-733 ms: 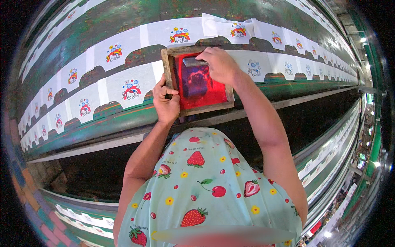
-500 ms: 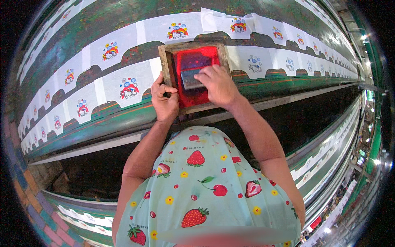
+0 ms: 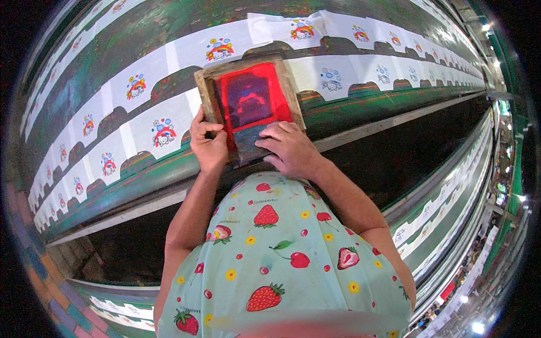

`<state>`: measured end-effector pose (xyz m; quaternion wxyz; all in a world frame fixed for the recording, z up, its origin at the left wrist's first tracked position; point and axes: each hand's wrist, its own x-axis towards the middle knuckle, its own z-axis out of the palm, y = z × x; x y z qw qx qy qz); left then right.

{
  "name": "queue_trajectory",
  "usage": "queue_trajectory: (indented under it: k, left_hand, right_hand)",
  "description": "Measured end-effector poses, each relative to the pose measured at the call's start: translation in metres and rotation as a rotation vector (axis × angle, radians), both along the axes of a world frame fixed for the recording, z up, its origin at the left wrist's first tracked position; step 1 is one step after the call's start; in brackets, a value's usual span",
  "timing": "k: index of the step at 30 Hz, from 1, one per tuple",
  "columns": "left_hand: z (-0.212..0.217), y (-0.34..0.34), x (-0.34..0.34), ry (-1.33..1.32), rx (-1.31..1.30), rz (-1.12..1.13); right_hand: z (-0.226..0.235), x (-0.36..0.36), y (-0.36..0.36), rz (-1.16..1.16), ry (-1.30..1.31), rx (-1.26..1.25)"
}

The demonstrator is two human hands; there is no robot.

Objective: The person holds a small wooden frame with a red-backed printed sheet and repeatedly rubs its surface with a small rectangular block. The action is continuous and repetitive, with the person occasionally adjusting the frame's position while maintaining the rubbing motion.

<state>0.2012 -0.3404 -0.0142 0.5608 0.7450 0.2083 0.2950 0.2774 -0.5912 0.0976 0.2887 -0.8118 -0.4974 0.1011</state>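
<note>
A wooden-framed printing screen (image 3: 297,104) lies over a white cut fabric piece on the long green table. Red ink (image 3: 280,84) covers much of its mesh, around a dark purple window with a bright red arc in it. At the screen's near end my right hand (image 3: 292,147) is closed on a dark, flat squeegee (image 3: 248,139). My left hand (image 3: 209,145) grips the screen's left side near its lower corner, thumb and index finger curled together. The fabric under the screen is mostly hidden.
White fabric pieces (image 3: 169,135) with a cartoon, rainbow and flower print line the table in rows. To the right of the screen, one piece (image 3: 332,80) carries only blue and dark parts. A pale rail (image 3: 372,127) edges the table, with a dark gap on my side.
My right hand has drawn the squeegee toward me, from mid-screen to the near end, uncovering the window. My left hand keeps its hold on the frame. The view has shifted slightly.
</note>
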Motion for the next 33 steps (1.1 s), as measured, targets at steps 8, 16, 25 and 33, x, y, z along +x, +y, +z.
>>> queue_trajectory:
  k: [8,16,25,33]
  left_hand:
    - [0.03,-0.024,0.01,-0.094,0.103,-0.008]
    - [0.028,-0.132,0.081,-0.109,0.125,-0.023]
    - [0.009,-0.222,0.134,-0.068,0.004,-0.014]
    - [0.003,-0.224,0.135,-0.023,-0.134,-0.006]
  right_hand:
    - [-0.034,0.019,-0.074,-0.527,0.178,0.356]
    - [-0.051,0.065,-0.176,-0.575,0.158,0.419]
    - [-0.046,0.122,-0.269,-0.556,0.251,0.411]
    - [-0.045,0.13,-0.283,-0.499,0.279,0.429]
